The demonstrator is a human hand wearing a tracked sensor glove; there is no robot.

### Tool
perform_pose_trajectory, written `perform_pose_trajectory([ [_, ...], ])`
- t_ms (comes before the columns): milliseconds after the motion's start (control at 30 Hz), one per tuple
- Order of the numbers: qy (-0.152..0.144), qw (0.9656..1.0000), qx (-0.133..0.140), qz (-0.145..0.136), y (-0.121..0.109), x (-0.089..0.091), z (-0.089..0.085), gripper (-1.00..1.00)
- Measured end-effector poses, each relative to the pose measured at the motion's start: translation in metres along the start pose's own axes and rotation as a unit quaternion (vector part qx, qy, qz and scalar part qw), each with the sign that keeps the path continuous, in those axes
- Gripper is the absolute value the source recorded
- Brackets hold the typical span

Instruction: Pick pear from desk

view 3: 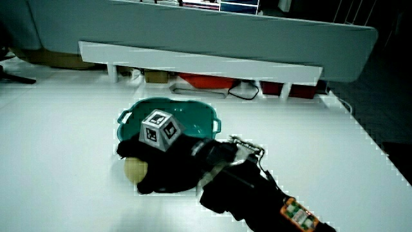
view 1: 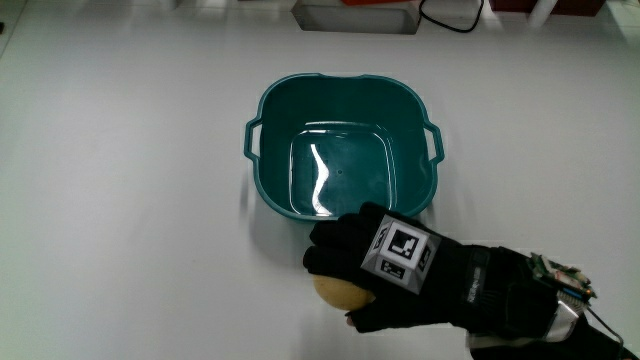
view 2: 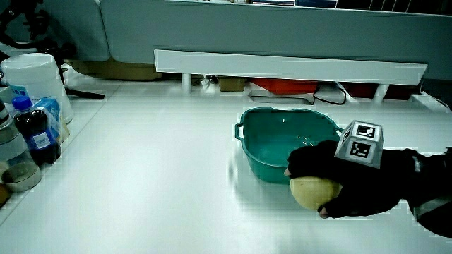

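Note:
A pale yellow pear (view 1: pixel 338 291) rests on the white table, nearer to the person than the teal basin (view 1: pixel 342 140). The gloved hand (view 1: pixel 385 270) lies over the pear with its fingers curled around it, the patterned cube on its back. In both side views the pear (view 2: pixel 313 192) (view 3: pixel 134 169) shows under the glove (view 2: pixel 339 176) (view 3: pixel 170 164), close to the basin's wall (view 2: pixel 265 166) (view 3: pixel 129 125). Most of the pear is hidden by the fingers.
The basin is empty with a shiny floor. A low white partition (view 2: pixel 289 67) with cables runs along the table's edge farthest from the person. Bottles (view 2: pixel 32 130) and a white container (view 2: pixel 35 81) stand at the table's side in a side view.

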Motion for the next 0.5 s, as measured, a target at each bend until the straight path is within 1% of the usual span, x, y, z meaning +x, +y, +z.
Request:
perform_pose_trajectory([
  [100,0.000,1.0000,0.008,-0.003,-0.002,0.003,0.008,1.00],
  [200,0.000,0.9999,0.009,-0.008,-0.003,0.007,0.013,1.00],
  [367,-0.007,0.9998,0.011,-0.013,0.000,0.014,0.017,1.00],
  [500,0.014,0.9992,0.026,-0.028,0.003,0.026,0.019,1.00],
])
